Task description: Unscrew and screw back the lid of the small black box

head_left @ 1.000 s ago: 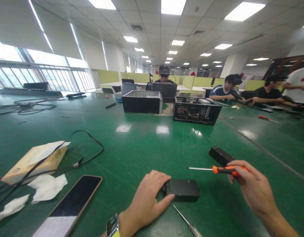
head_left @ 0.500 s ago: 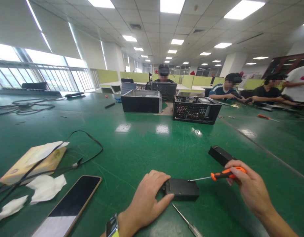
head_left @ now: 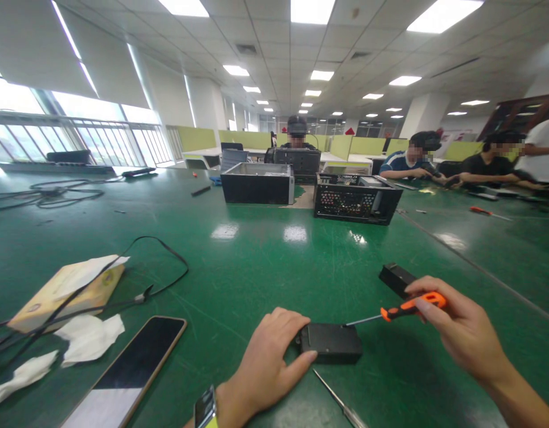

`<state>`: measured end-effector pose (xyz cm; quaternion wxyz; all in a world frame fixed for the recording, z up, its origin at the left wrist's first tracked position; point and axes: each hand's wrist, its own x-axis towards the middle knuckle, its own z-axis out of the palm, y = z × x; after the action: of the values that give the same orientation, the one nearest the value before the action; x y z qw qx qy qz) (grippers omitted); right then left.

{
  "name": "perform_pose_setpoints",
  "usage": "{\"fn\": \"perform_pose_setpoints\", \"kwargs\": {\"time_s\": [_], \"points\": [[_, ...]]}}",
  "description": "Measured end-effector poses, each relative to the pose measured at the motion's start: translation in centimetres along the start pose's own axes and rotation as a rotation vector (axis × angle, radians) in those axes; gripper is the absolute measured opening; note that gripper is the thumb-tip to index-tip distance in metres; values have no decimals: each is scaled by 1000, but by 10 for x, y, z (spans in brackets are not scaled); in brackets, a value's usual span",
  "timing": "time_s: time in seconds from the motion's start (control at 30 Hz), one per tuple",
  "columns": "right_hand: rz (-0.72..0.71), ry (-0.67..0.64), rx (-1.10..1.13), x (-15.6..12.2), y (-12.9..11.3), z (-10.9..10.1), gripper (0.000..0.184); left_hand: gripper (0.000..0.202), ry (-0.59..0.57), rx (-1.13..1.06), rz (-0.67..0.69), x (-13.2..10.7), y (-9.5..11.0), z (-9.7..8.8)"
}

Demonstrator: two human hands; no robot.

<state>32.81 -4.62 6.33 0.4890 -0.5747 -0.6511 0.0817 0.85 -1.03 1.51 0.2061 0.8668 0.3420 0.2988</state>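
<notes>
A small flat black box (head_left: 331,343) lies on the green table (head_left: 256,261) near me. My left hand (head_left: 269,362) is curled around its left end, thumb along the front edge, holding it in place. My right hand (head_left: 461,330) is closed on the orange-and-black handle of a screwdriver (head_left: 397,311). The thin metal shaft slopes down to the left and its tip sits at the box's top right edge. A second black box (head_left: 396,278) lies just behind my right hand.
Another slim screwdriver (head_left: 339,403) lies in front of the box. A phone (head_left: 123,374), crumpled tissues (head_left: 90,336), a tan booklet (head_left: 65,291) and a black cable (head_left: 167,261) lie left. Two open computer cases (head_left: 256,183) (head_left: 355,199) stand mid-table. Several people sit behind.
My right hand has swung the screwdriver from level above the table down to the left, bringing its tip onto the box's top right edge. The left hand has stayed on the box.
</notes>
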Motion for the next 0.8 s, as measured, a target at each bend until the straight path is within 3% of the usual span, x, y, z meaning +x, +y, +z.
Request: {"fn": "perform_pose_setpoints", "kwargs": {"time_s": [0.2, 0.3, 0.4, 0.57, 0.7, 0.8], "points": [[-136, -274, -63, 33, -55, -2, 30, 34, 6, 5, 4, 1, -1, 0], [-230, -232, -178, 38, -70, 6, 21, 34, 11, 8, 9, 1, -2, 0], [-307, -157, -279, 38, -73, 11, 18, 34, 10, 8, 10, 0, -2, 0], [-317, -274, -216, 36, -73, 10, 31, 35, 12, 14, 9, -2, -1, 0], [-365, -169, -244, 36, -72, 12, 29, 34, 19, 15, 13, -1, -1, 0], [-325, -214, -239, 36, -72, 13, 28, 34, 15, 17, 13, 0, -2, 0]]}}
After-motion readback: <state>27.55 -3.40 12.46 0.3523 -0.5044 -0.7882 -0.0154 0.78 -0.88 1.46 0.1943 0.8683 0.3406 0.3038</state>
